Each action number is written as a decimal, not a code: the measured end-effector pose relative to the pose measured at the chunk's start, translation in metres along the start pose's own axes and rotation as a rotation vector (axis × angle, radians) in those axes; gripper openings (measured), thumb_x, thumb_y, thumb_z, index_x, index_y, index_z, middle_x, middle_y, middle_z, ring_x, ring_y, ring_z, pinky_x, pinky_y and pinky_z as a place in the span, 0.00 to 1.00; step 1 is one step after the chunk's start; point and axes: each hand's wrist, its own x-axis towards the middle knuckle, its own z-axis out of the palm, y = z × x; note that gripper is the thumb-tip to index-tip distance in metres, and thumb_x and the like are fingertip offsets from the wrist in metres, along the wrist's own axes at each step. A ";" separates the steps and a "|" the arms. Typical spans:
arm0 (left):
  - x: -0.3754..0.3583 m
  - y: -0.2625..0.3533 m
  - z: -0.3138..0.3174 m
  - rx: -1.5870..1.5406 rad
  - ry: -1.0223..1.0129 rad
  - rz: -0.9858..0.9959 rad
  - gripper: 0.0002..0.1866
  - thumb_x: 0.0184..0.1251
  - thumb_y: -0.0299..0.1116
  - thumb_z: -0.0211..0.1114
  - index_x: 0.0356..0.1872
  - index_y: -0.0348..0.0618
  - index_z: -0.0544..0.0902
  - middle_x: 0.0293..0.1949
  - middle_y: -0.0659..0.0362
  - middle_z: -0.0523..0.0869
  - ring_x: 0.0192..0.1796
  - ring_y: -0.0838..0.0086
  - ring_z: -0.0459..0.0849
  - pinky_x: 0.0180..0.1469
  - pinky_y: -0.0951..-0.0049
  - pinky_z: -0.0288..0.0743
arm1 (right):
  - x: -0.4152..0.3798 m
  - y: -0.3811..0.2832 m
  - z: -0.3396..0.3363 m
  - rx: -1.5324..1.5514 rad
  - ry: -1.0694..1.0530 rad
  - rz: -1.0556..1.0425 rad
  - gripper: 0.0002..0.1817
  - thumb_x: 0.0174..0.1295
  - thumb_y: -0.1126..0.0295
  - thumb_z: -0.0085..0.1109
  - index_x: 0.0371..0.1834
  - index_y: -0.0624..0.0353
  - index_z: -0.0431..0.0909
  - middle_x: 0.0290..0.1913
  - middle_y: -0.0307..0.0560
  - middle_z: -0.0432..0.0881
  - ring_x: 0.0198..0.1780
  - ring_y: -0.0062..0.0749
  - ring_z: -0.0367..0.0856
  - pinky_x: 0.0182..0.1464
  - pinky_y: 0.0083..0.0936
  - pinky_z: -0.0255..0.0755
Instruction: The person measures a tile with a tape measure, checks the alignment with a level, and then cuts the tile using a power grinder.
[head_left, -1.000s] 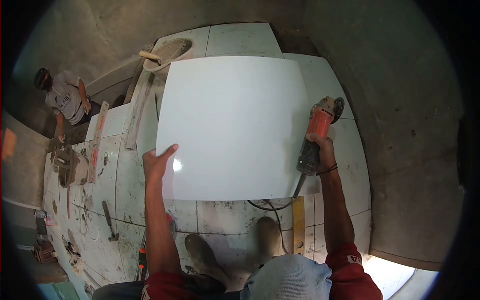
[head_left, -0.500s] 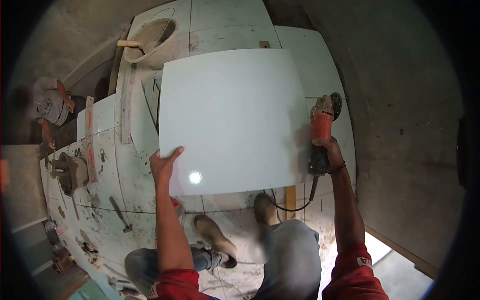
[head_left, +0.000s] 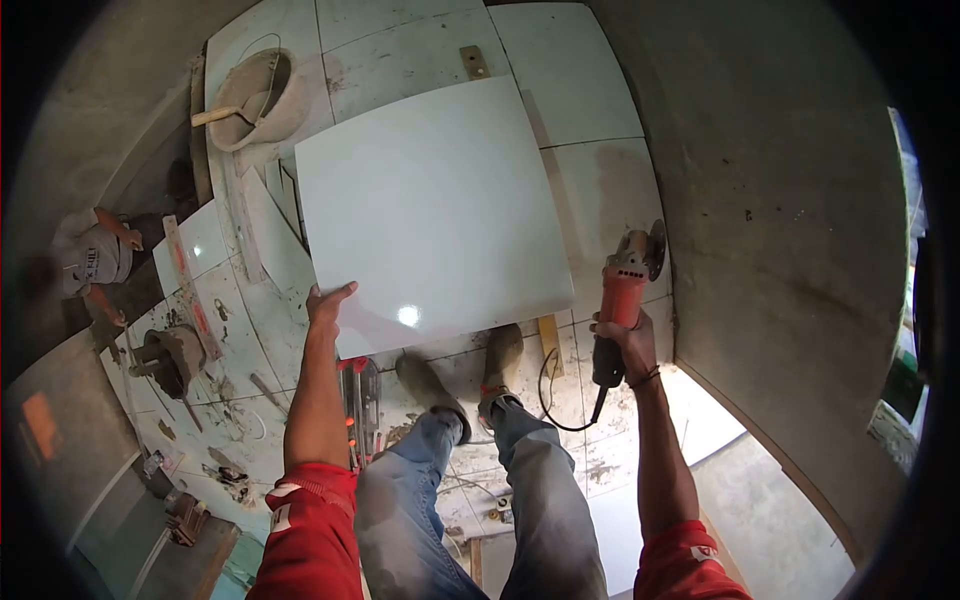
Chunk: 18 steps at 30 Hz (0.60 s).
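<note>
A large glossy white floor tile point(head_left: 430, 210) spans the middle of the view. My left hand point(head_left: 327, 305) grips its near left edge, the thumb lying on top and the fingers hidden underneath. On the other side, my right hand point(head_left: 630, 342) is wrapped round the body of an orange and black angle grinder point(head_left: 622, 290). The grinder's disc points up and away, apart from the tile's right edge. A black cord hangs from its rear end and curves left.
A mortar bucket point(head_left: 262, 125) with a wooden-handled trowel point(head_left: 215, 115) stands at the far left. At left are a long straightedge point(head_left: 192, 285), a dark bucket point(head_left: 172, 362) and another person point(head_left: 100, 250). A bare wall point(head_left: 770, 220) rises at right. A toolbox point(head_left: 360, 400) lies beside my legs.
The tile has turned slightly and shifted left with my left hand on it. The grinder in my right hand has moved left and down, away from the tile. My legs have straightened.
</note>
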 end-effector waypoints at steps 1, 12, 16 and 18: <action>-0.004 0.002 0.001 -0.009 0.001 0.018 0.39 0.52 0.31 0.91 0.64 0.33 0.79 0.55 0.48 0.90 0.55 0.58 0.90 0.61 0.57 0.85 | -0.005 0.001 0.003 -0.006 0.018 -0.002 0.26 0.50 0.71 0.77 0.53 0.65 0.82 0.42 0.45 0.89 0.39 0.30 0.88 0.44 0.30 0.83; -0.023 0.017 0.009 -0.029 0.026 0.053 0.38 0.51 0.28 0.92 0.63 0.34 0.79 0.55 0.48 0.90 0.53 0.60 0.90 0.60 0.60 0.85 | -0.002 -0.018 0.057 -0.412 0.050 -0.021 0.35 0.43 0.63 0.79 0.56 0.66 0.80 0.42 0.53 0.89 0.40 0.44 0.89 0.48 0.40 0.83; -0.039 0.036 0.016 0.025 0.035 0.067 0.45 0.50 0.29 0.92 0.69 0.31 0.75 0.59 0.46 0.88 0.58 0.57 0.88 0.62 0.61 0.84 | 0.000 -0.036 0.081 -0.506 0.073 -0.009 0.36 0.41 0.61 0.79 0.55 0.66 0.80 0.42 0.58 0.89 0.41 0.49 0.90 0.49 0.43 0.84; -0.038 0.037 0.016 0.038 0.051 0.050 0.48 0.49 0.30 0.93 0.71 0.30 0.73 0.61 0.45 0.86 0.61 0.56 0.87 0.64 0.59 0.83 | 0.004 -0.039 0.091 -0.503 0.085 0.019 0.35 0.42 0.61 0.79 0.55 0.66 0.79 0.42 0.58 0.89 0.42 0.51 0.91 0.50 0.44 0.84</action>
